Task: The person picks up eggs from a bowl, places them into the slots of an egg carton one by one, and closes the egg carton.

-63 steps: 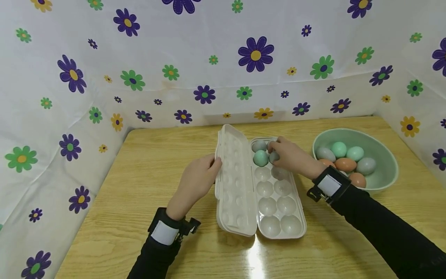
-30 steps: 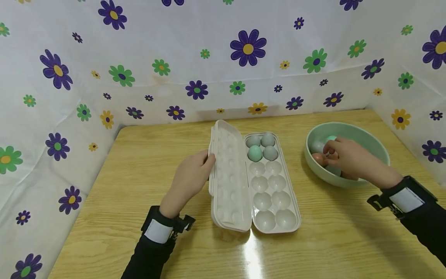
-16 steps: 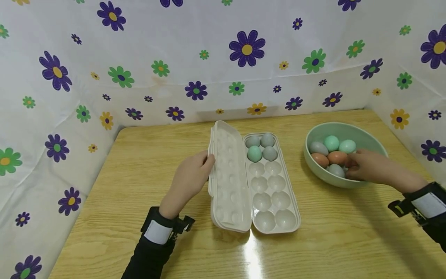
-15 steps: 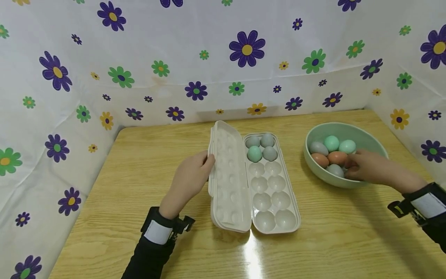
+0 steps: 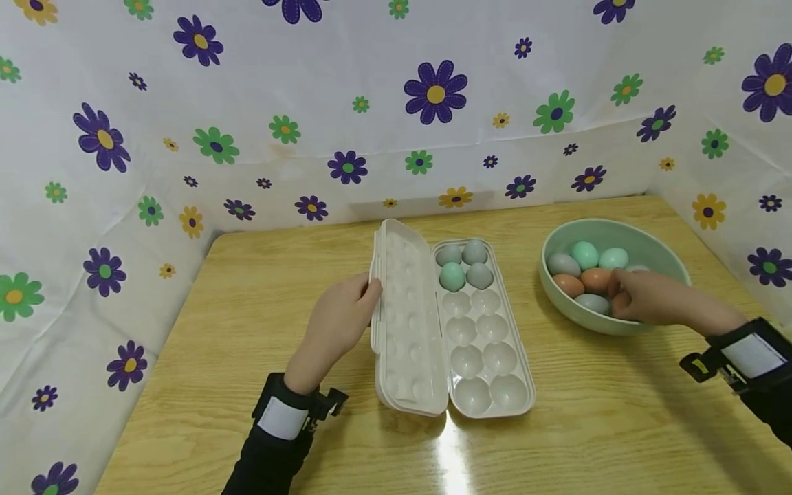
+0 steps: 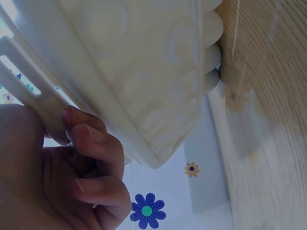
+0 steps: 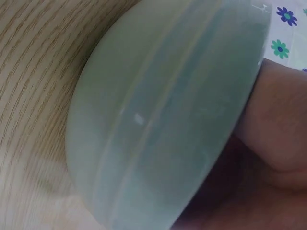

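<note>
Right hand [image 5: 651, 297] has moved from the carton [image 5: 476, 345] to the bowl [image 5: 665, 256] right of it; fingers bent among loose eggs [image 5: 584, 255], hold hidden, cannot tell. Left hand [image 5: 334, 323] grips the carton's raised lid [image 5: 399, 323]. Four eggs [image 5: 452, 277] now seated at the carton's far end; eight cups [image 5: 492, 328] bare.

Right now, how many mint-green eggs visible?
3: one mint-green egg in the white plastic carton; left mint egg and right mint egg in the pale-green round bowl. The right hand may hide others.
</note>
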{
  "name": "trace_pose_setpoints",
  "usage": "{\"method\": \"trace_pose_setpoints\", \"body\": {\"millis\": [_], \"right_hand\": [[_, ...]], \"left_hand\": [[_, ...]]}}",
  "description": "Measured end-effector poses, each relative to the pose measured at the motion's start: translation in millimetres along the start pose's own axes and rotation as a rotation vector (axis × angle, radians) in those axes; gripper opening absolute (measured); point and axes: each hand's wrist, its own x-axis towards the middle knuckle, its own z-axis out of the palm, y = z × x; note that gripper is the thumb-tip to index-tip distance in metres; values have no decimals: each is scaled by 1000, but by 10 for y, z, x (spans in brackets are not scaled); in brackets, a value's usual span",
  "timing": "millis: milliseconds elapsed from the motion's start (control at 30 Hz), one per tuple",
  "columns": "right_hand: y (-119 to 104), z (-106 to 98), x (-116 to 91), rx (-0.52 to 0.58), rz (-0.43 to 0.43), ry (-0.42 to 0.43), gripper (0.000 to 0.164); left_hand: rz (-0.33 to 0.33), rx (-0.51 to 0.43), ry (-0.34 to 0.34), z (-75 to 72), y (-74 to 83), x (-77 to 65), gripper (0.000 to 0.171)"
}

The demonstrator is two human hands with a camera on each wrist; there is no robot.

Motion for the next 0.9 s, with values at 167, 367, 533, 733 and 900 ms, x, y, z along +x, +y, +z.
{"method": "trace_pose_setpoints", "body": {"millis": [167, 367, 533, 733, 900], "right_hand": [[-30, -48, 4, -4, 33, 50, 33], [-233, -176, 18, -78, 45, 164, 35], [-528, -333, 70, -52, 95, 201, 34], [-935, -422, 225, -38, 71, 206, 43], [-1220, -349, 455, -43, -48, 209, 38]], "left_hand": [[2, -6, 9, 4, -14, -14, 38], [5, -3, 9, 11, -19, -11, 37], [5, 3, 8, 17, -13, -3, 38], [-1, 2, 6, 23, -4, -1, 38], [1, -2, 6, 21, 0, -5, 37]]}}
